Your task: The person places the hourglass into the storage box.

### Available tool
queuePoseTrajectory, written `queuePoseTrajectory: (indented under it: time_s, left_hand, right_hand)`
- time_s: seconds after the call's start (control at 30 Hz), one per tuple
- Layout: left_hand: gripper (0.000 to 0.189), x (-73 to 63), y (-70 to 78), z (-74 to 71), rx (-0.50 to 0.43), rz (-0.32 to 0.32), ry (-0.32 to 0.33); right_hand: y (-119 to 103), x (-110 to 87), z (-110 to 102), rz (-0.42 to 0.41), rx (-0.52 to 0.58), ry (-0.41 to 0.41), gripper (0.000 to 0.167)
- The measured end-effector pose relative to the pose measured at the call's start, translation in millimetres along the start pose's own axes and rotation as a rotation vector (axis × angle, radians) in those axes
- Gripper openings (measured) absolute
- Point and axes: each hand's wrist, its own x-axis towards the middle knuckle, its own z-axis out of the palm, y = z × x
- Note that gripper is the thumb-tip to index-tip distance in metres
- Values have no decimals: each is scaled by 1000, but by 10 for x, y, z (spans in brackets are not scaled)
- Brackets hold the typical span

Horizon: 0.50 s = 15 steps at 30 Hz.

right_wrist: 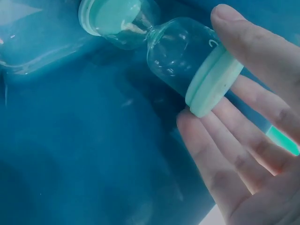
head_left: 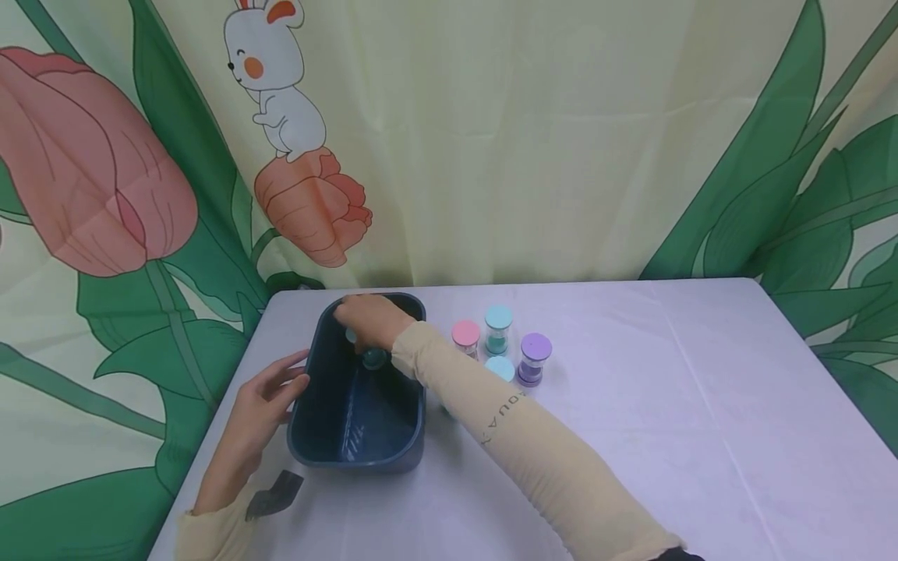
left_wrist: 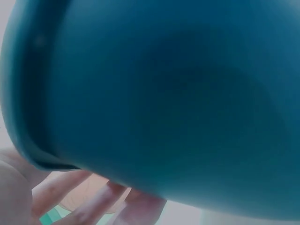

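Note:
A dark blue plastic bin (head_left: 356, 465) stands on the left part of the table. My right hand (head_left: 372, 321) reaches down inside its far end. In the right wrist view, its thumb and fingers (right_wrist: 199, 143) hold the pale green cap of a small sand timer (right_wrist: 176, 54) with clear glass bulbs. The timer lies aslant over the bin's blue floor, its other cap at upper left. From outside, my left hand (head_left: 265, 393) rests against the bin's left wall with fingers extended. The left wrist view is mostly filled by the bin's wall (left_wrist: 164, 108).
Right of the bin stand more sand timers: one pink-capped (head_left: 466, 333), one purple-capped (head_left: 535, 348), and two light-blue-capped (head_left: 498, 318), partly behind my right sleeve (head_left: 505, 421). A white cloth covers the table (head_left: 666, 405). Behind it hangs a printed curtain (head_left: 519, 156).

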Motion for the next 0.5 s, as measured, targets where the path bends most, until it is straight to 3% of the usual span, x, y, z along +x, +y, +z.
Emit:
queuePoseTrajectory:
  time_s: [0.27, 0.5]
  left_hand:
    - [66, -4, 11, 6, 4, 7, -6]
    - [64, 10, 16, -14, -9, 8, -18]
  right_hand:
    - [48, -27, -55, -16, 48, -18, 37]
    - [87, -97, -231, -56, 88, -8, 42]
